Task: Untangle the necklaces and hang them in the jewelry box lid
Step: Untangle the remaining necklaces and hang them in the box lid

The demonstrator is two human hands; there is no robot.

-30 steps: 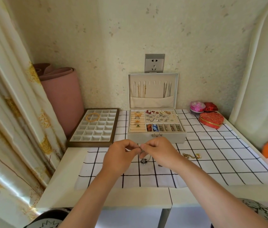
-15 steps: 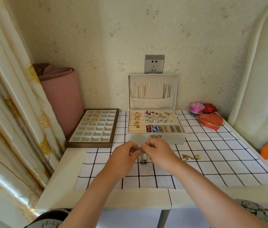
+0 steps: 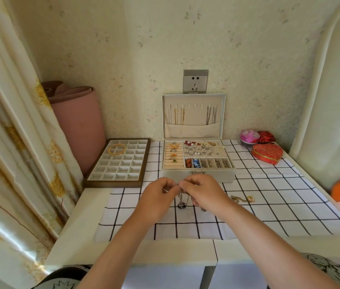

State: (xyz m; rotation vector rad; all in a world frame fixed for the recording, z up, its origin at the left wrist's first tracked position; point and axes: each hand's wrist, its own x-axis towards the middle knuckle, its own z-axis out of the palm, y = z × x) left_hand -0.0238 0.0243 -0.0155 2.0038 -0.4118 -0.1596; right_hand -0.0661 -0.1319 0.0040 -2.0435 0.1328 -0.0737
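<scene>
Both hands are raised just in front of the jewelry box (image 3: 217,176), over the cloth. The left hand (image 3: 158,197) and the right hand (image 3: 202,192) meet thumb-side to thumb-side. Left fingers (image 3: 168,185) and right fingers (image 3: 188,184) are curled and pinched together on the silver necklace (image 3: 182,205), a thin metal chain.

The chain hangs in a short loop below the pinch. Its round, dark, ring-shaped pendant is at the bottom. I cannot tell whether the pendant touches the cloth.

The box is pale, rectangular and fabric-lined, with a small metal clasp on the front wall. Its lid (image 3: 194,116) stands upright at the back of the box, with a row of slim hooks above a soft cloth pocket. Gold chains (image 3: 179,116) hang at the lid's left and grey chains (image 3: 211,115) at its right. The middle hooks are bare.

The box tray holds padded ring rolls, loose shiny pieces and narrow slots of beads.

Right of the box front, a crumpled gold necklace (image 3: 242,198) lies on the checked cloth (image 3: 279,197), which is white with a thin black grid.

Left of the box is a wood-rimmed grid tray (image 3: 94,182) with a gold bangle (image 3: 116,149) in a far cell. Right of the box is a red heart-shaped tin (image 3: 267,153) with a patterned lid. The bench (image 3: 94,197) is smooth and cream-coloured.
</scene>
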